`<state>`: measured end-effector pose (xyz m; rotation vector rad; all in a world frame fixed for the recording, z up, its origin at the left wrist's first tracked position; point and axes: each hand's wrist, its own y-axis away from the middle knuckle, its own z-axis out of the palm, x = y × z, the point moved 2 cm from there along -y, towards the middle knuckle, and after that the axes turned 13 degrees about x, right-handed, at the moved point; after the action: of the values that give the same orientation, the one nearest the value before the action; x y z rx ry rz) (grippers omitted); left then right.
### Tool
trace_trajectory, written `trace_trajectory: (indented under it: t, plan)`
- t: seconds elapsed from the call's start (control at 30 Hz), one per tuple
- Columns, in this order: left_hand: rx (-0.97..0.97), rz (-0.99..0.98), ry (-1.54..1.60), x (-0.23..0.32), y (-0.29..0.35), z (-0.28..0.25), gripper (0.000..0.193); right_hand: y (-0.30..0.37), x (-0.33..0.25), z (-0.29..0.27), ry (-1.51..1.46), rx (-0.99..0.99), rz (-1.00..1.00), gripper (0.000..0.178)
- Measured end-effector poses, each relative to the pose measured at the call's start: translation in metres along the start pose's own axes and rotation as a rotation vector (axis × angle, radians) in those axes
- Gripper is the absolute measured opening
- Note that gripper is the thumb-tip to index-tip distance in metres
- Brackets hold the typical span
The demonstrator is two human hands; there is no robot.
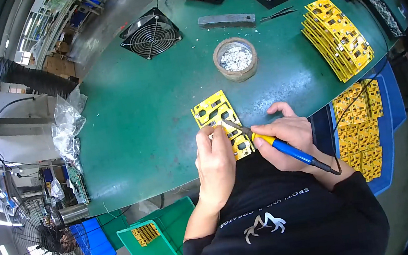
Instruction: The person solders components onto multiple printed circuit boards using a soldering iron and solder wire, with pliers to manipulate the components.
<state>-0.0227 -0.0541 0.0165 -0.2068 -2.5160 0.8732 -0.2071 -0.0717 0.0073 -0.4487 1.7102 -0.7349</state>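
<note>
The yellow board (216,109) lies on the green table (136,121), long axis far-left to near-right — left hand (215,154) closer, fingers narrowed over its left side, grasp unclear; right hand (288,139) grips the soldering iron (292,151), tip leftward.

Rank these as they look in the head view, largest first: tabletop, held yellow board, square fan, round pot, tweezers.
1. Tabletop
2. Held yellow board, partly hidden by the left hand
3. Square fan and round pot: too alike to rank
4. Tweezers
</note>
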Motion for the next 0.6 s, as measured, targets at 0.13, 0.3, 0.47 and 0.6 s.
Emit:
trace_trajectory:
  t: [0.13,0.3,0.47,0.6]
  plan:
    - [-0.019,-0.009,0.005,0.0025,-0.0002,0.0003,0.016,-0.0009,0.0003,0.0005,-0.004,0.004,0.009,0.019]
    - [-0.038,-0.002,-0.001,0.0031,-0.0011,-0.0003,0.015,-0.0011,0.0010,0.0019,-0.007,-0.009,-0.018,0.021]
    - [-0.038,-0.021,-0.041,0.0039,-0.0012,-0.0009,0.022,-0.0005,-0.0008,0.0032,0.001,-0.014,-0.015,0.021]
    - [-0.125,-0.053,-0.047,0.0050,0.0008,-0.0056,0.029,0.0026,-0.0015,0.0043,0.014,-0.025,-0.008,0.022]
